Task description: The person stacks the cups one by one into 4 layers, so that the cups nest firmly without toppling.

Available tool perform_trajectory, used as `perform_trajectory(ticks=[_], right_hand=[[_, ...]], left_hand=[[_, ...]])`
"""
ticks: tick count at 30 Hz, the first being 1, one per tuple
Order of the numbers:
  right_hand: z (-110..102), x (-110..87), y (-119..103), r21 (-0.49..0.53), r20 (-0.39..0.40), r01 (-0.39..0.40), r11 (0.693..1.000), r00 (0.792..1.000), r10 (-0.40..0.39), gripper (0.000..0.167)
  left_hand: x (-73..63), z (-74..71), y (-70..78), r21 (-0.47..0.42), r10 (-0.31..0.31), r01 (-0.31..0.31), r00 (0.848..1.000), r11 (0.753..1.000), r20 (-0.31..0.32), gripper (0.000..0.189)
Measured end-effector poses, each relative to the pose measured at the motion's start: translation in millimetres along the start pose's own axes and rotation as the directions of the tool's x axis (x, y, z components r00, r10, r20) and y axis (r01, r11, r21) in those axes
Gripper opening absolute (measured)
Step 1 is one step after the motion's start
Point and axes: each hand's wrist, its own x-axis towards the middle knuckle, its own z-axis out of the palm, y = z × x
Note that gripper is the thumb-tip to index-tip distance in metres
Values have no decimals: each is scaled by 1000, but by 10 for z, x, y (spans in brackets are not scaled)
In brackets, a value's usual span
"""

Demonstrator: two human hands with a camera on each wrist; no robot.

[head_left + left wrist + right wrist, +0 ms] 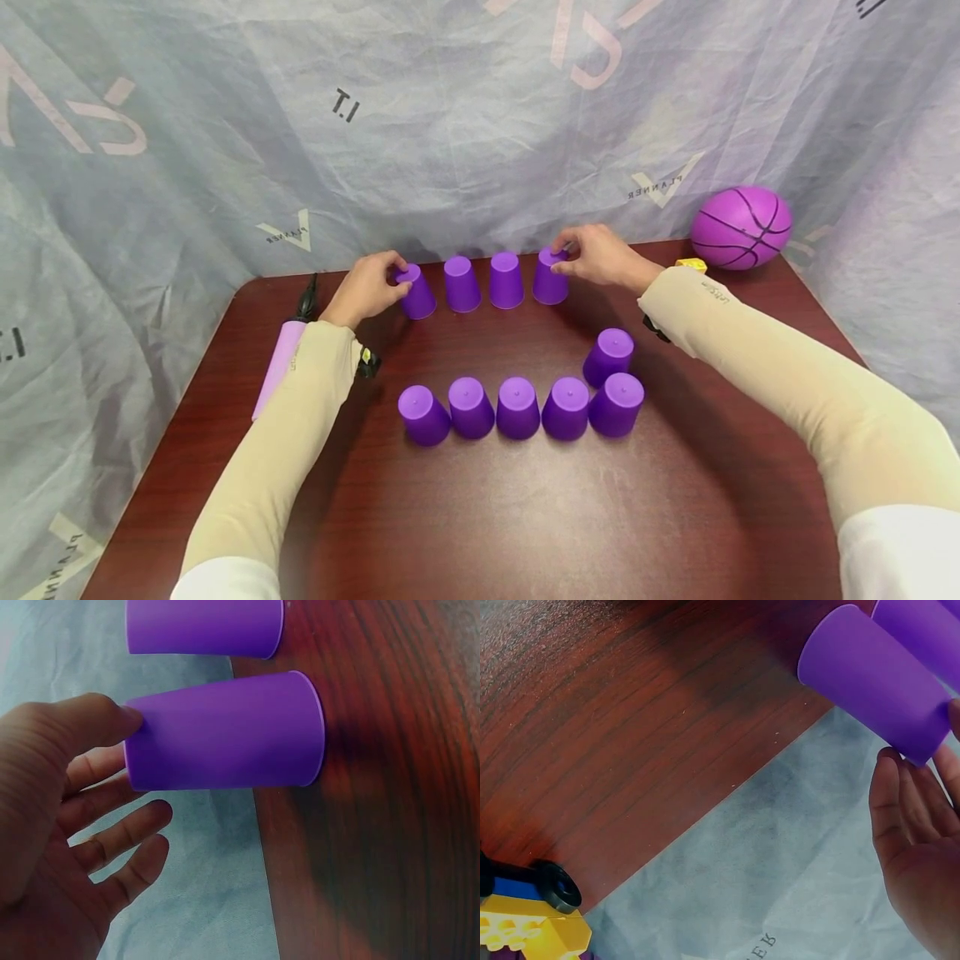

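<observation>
We see fitted beige fabric arm sleeves (750,367) on both arms, small grey lettering (715,292) printed near the cuffs, and white cloth shirt sleeves (900,554) above. A black wrist-worn device (372,365) with a yellow patch (366,355) shows at the left wrist.

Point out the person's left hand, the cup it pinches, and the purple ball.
Left hand (366,286): head view, on the back of the hand.
Pinched cup (229,735): left wrist view, on the middle of its side wall.
Purple ball (741,228): head view, near the middle of its visible surface.
</observation>
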Motion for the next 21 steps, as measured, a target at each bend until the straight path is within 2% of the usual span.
perform_trajectory(ticks=[9, 12, 16, 21], right_hand=[[-15, -4, 7, 5, 29, -13, 1000, 1000, 12, 31], [-45, -33, 5, 33, 29, -12, 999, 1000, 12, 33], [-130, -118, -30, 71, 8, 7, 997, 1000, -7, 37], [-254, -303, -116, 62, -39, 102, 993, 994, -99, 36]], left_hand=[[0, -3, -6, 3, 3, -3, 1000, 1000, 11, 30], [-31, -20, -14, 27, 35, -35, 999, 999, -9, 32], [-126, -82, -4, 62, 94, -90, 993, 994, -69, 32], [-318, -181, 68, 73, 169, -162, 980, 984, -104, 31]])
